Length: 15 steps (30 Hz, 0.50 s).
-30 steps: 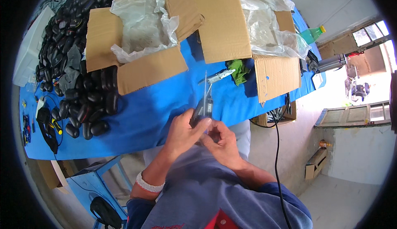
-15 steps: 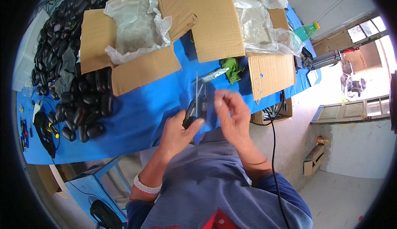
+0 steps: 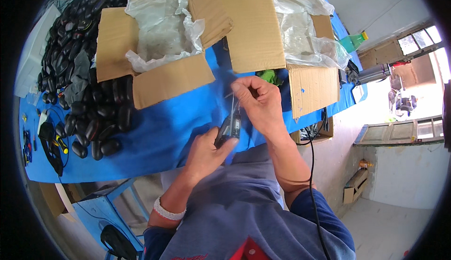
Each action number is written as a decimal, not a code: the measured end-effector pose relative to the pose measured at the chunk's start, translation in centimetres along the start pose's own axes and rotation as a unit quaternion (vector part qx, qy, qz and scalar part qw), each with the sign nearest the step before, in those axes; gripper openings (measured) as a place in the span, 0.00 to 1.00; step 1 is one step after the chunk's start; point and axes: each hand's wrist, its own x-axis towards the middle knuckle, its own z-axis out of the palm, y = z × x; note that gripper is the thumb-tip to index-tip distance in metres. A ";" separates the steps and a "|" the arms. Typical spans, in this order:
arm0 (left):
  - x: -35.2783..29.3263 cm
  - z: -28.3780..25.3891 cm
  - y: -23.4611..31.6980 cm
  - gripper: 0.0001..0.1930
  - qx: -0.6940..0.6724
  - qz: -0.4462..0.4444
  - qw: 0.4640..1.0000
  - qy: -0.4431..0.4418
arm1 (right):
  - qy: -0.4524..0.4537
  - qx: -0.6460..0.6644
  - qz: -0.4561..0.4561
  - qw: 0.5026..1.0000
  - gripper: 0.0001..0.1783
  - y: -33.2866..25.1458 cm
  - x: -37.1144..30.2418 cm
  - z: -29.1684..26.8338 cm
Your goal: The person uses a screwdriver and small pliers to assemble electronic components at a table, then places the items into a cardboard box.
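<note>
My left hand [image 3: 206, 152] is closed around a small dark device [image 3: 230, 128] with a pale inner part showing at its upper end. A thin metal rod [image 3: 233, 102] rises from beside the device, and a blue handle-like piece [image 3: 229, 159] shows below the left thumb. Whether rod and blue piece are one tool, I cannot tell. My right hand [image 3: 260, 102] is above the device, thumb and forefinger pinched at the rod's upper end. Anything between those fingertips is too small to make out.
Two open cardboard boxes [image 3: 174, 79] [image 3: 258, 30] lined with clear plastic stand across the table. Many black rounded casings [image 3: 101, 124] are heaped at left, near a yellow-black tool [image 3: 61, 143]. A green cloth [image 3: 269, 76] lies by the right box. A black cable [image 3: 313, 175] hangs at right.
My right hand has moved up and inward to the rod's upper end, its fingers closing. It now covers the silver metal piece on the table. The left hand has shifted slightly right with the device.
</note>
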 end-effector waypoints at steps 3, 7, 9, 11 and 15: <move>0.1 -0.1 0.1 0.19 0.007 -0.009 1.000 -0.001 | 0.008 0.069 0.050 0.996 0.08 -0.2 0.2 0.1; 0.0 -0.1 0.1 0.17 -0.009 -0.014 1.000 -0.006 | 0.084 0.079 -0.004 0.993 0.08 -1.0 0.5 0.3; -0.1 -0.1 -0.1 0.17 -0.014 -0.011 1.000 -0.008 | 0.105 0.083 -0.082 0.988 0.08 -2.0 1.0 0.4; -0.1 -0.1 -0.5 0.18 -0.009 -0.004 1.000 -0.007 | 0.136 0.081 -0.140 0.978 0.08 -3.6 1.9 1.0; -0.1 -0.2 -0.7 0.18 0.010 -0.006 1.000 -0.005 | 0.122 -0.017 -0.196 0.973 0.08 -7.3 5.3 3.2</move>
